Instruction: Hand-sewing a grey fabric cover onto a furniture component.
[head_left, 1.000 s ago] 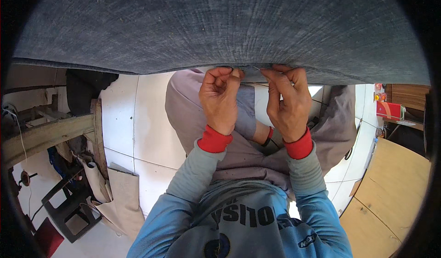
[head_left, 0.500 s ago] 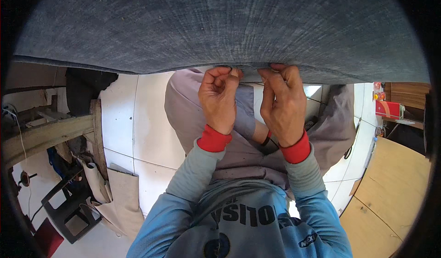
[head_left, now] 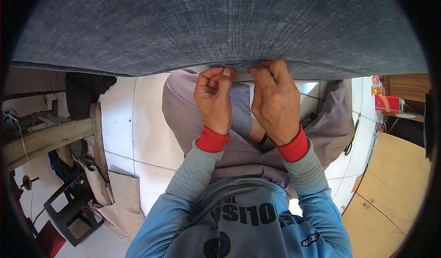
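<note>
A large piece covered in dark grey-blue fabric (head_left: pixel 220 23) spans the top of the view, with a piped seam along its lower edge. At that seam, my left hand (head_left: pixel 214 99) is closed, thumb and forefinger pinching the fabric edge. Just to its right, my right hand (head_left: pixel 277 101) is also closed, its fingertips pressed together against the same seam. Whatever the right fingertips hold is too small or hidden to make out. The fabric puckers slightly between the two hands.
My crossed legs in mauve trousers (head_left: pixel 183 106) rest on white floor tiles (head_left: pixel 117 120). A wooden frame (head_left: pixel 55 131), beige sheet material (head_left: pixel 124 193) and a dark plastic piece (head_left: pixel 73 216) are at left. Scissors (head_left: pixel 351 140), a red tin (head_left: pixel 387 104) and plywood (head_left: pixel 390 175) lie at right.
My right hand has moved left, closer to my left hand, its fingertips now at the seam. The left hand has shifted slightly left and still pinches the edge.
</note>
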The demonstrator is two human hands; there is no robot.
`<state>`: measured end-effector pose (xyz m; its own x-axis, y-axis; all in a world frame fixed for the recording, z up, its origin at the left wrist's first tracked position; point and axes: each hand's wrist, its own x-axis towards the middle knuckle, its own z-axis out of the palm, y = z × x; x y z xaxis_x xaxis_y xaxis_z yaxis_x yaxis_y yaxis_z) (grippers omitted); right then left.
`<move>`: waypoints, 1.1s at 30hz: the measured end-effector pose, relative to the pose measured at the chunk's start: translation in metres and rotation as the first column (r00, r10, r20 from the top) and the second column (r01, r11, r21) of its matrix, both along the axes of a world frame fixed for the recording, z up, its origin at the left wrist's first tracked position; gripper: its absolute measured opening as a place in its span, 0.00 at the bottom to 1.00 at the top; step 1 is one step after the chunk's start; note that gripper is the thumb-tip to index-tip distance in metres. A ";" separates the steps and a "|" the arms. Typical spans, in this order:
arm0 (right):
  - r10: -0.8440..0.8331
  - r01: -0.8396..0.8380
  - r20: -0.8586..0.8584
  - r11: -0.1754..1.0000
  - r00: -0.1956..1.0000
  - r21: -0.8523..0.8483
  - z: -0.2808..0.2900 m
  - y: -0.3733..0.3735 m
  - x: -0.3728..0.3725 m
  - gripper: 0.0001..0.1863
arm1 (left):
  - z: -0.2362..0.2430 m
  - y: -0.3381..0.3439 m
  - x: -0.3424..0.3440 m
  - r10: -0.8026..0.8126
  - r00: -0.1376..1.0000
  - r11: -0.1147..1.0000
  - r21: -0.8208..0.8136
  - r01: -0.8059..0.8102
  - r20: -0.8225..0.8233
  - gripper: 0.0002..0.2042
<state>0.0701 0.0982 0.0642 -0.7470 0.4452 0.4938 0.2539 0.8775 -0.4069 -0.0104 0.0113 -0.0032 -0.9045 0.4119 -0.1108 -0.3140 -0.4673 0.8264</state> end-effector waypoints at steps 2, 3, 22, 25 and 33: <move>-0.008 0.008 -0.010 1.000 1.000 0.005 -0.002 -0.001 0.002 0.09 | 0.005 0.003 0.003 0.010 1.000 1.000 -0.003 -0.010 0.019 0.06; -0.020 0.020 -0.019 1.000 1.000 0.011 -0.003 -0.001 0.002 0.09 | 0.007 0.004 0.004 0.016 0.999 1.000 -0.004 -0.016 0.040 0.06; 0.022 -0.021 0.060 1.000 0.998 -0.018 0.012 -0.006 0.001 0.10 | 0.010 0.007 0.008 0.033 0.996 0.999 0.009 -0.034 0.077 0.08; 0.015 -0.015 0.091 1.000 0.996 0.010 0.012 -0.007 0.000 0.09 | 0.007 0.006 0.007 0.045 0.992 0.998 0.029 -0.049 0.120 0.09; 0.002 -0.009 0.093 0.998 0.996 0.069 0.011 0.002 -0.003 0.10 | 0.008 0.007 0.008 0.104 0.982 0.994 0.026 -0.109 0.157 0.10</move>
<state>0.0671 0.0998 0.0753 -0.7935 0.4081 0.4515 0.2828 0.9041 -0.3203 -0.0019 0.0182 0.0044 -0.9164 0.3201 -0.2404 -0.3838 -0.5320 0.7548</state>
